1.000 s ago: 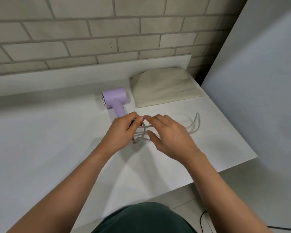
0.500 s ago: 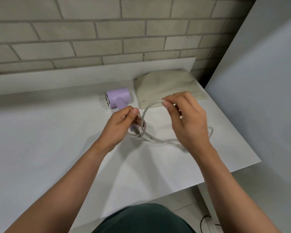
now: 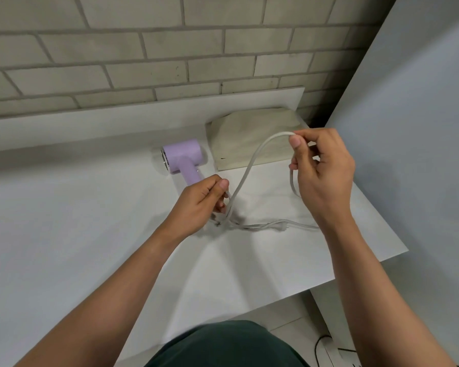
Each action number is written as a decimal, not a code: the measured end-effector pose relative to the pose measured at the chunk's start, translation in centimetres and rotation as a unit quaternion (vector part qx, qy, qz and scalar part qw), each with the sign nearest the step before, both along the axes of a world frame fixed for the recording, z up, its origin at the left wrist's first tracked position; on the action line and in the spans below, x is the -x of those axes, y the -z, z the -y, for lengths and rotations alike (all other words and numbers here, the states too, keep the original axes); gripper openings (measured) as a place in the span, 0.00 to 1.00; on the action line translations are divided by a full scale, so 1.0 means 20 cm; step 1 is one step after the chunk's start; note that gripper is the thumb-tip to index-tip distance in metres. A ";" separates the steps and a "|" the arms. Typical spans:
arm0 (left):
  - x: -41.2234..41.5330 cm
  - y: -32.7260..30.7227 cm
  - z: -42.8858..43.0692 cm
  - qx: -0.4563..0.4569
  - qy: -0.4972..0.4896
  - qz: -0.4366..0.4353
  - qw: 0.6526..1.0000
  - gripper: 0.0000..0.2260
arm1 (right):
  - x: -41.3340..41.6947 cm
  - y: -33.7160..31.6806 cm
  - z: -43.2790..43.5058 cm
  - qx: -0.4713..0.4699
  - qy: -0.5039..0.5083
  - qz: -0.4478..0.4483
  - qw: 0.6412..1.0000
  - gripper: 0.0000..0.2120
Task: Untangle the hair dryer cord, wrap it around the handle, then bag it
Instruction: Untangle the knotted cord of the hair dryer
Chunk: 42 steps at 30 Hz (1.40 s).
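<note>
Two-handed on cord (image 3: 252, 160) | left hand (image 3: 199, 205) pinching tangle (image 3: 223, 221) low over desk (image 3: 90, 221) as anchor | right hand (image 3: 326, 170): fingers (image 3: 296, 143) curled round raised loop (image 3: 270, 139), to open it out

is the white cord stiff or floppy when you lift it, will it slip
Probably floppy but springy: the cord arcs smoothly between the right hand and the left hand rather than hanging limp. Likely light, since a fingertip pinch holds the loop up. The rest trails slack on the table, so it may drag along when pulled.
</note>
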<state>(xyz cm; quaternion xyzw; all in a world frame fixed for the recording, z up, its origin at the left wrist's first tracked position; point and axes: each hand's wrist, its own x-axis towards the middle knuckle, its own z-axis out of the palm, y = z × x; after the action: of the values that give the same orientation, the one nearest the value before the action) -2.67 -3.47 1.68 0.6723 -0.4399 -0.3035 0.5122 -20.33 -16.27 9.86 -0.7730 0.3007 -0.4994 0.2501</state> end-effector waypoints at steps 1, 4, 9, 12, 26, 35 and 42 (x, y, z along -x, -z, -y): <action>0.00 0.00 0.00 0.000 0.006 0.001 1.000 0.16 | 0.01 0.01 0.01 -0.006 0.011 0.002 1.000 0.07; 0.00 0.01 0.01 -0.012 0.030 0.015 0.999 0.17 | 0.03 0.03 0.05 -0.034 0.041 0.024 0.998 0.05; 0.01 0.03 0.01 -0.022 0.011 0.029 0.999 0.19 | 0.06 0.12 0.14 -0.046 0.072 -0.040 0.996 0.08; 0.00 0.03 0.01 -0.014 -0.029 0.025 0.999 0.20 | 0.11 0.25 0.24 -0.089 0.098 -0.185 0.974 0.11; 0.04 0.03 0.00 -0.013 -0.047 0.093 0.995 0.15 | -0.13 0.33 -0.17 0.168 -0.111 -0.360 0.911 0.23; 0.01 0.05 -0.02 -0.006 -0.019 -0.069 0.997 0.18 | -0.09 0.12 -0.11 0.120 -0.132 -0.125 0.976 0.06; 0.01 -0.01 0.00 -0.009 0.018 -0.056 0.998 0.18 | -0.06 0.05 -0.05 0.039 -0.096 -0.033 0.994 0.06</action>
<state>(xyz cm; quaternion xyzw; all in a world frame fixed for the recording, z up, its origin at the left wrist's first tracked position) -2.82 -3.47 1.93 0.6511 -0.4199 -0.3536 0.5242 -19.20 -15.35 8.80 -0.8236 0.2138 -0.4584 0.2565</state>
